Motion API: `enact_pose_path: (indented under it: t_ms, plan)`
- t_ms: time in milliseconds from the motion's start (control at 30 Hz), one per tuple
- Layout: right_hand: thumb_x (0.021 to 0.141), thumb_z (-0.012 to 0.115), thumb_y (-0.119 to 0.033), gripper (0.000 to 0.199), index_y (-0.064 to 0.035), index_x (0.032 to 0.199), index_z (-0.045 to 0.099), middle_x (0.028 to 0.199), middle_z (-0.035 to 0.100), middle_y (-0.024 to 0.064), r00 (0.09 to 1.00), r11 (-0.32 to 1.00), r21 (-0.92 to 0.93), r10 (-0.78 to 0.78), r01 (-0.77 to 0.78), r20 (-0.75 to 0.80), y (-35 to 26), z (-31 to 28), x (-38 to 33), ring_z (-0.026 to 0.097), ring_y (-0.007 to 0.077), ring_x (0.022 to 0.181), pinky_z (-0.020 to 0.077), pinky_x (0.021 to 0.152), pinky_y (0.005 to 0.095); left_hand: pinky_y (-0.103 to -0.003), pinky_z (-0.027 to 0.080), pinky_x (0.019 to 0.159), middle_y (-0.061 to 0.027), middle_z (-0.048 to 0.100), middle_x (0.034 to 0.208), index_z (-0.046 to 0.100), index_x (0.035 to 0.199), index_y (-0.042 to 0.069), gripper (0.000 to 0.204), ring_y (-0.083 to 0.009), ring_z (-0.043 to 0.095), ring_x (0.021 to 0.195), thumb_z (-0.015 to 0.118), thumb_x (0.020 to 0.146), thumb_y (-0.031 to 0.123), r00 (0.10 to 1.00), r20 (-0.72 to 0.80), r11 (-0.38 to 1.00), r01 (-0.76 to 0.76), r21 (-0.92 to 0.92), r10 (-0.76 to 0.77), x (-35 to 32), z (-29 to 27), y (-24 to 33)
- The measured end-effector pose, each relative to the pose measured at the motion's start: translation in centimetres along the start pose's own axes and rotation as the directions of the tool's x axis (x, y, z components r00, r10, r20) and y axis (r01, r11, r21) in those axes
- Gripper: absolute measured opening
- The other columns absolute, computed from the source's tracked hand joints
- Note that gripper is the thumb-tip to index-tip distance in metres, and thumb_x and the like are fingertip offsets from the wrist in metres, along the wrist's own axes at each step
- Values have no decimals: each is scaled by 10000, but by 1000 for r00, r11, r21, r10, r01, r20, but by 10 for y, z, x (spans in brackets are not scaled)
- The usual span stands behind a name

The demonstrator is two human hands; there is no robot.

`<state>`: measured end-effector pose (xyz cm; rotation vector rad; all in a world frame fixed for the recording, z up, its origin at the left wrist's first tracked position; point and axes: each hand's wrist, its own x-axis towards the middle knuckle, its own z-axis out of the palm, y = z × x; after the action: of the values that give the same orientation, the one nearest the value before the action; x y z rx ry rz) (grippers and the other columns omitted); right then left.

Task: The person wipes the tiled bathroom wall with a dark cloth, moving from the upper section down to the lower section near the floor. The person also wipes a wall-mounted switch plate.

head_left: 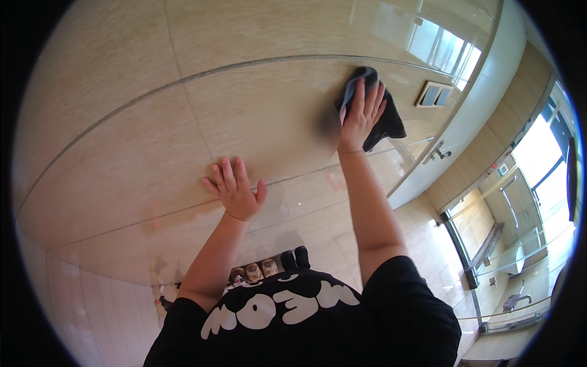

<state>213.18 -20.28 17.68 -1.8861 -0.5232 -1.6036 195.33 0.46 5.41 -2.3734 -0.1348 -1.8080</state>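
Observation:
Both my arms reach up to a glossy beige tiled wall (pixel 140 140). My left hand (pixel 237 194) lies on the tiles with its fingers spread, close to a thin grout line, and holds nothing. Higher and to the right, my right hand (pixel 361 122) presses a dark cloth (pixel 389 124) against the wall. The cloth bunches above the fingertips and spreads out on the right of the hand. A lighter bluish side of it shows at its upper left. Part of the thumb is hidden by a blurred patch.
A two-part wall switch (pixel 434 95) sits right of the cloth. Beyond it stands a white door (pixel 483 104) with a metal handle (pixel 439 151). Several patterned shoes (pixel 254 271) and a black pair (pixel 295 259) are on the floor. A glazed washroom with a faucet (pixel 518 300) is at right.

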Motion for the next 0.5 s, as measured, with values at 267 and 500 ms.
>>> enact_pose_path:
  t_ms: [267,500]
  plan:
    - [833,512,-344,677,-45,1431,409,1526,223,270,966,979,142,113,-149,234,-50,5,-144,67,541,1419,4,1095,679,-613,-9,1127,-245,252,1534,404,1409,-45,709,-432,134,1450,480,891,434,1000,5,998,-1,64,1,3,-2,0]
    - [687,618,-272,479,-154,1149,663,1315,527,158,905,866,425,-375,265,199,-87,-13,-60,393,393,1293,310,996,615,-611,7,1130,-235,268,1528,397,1402,-44,685,-427,149,1448,470,912,430,999,-18,997,35,68,-34,3,3,6]
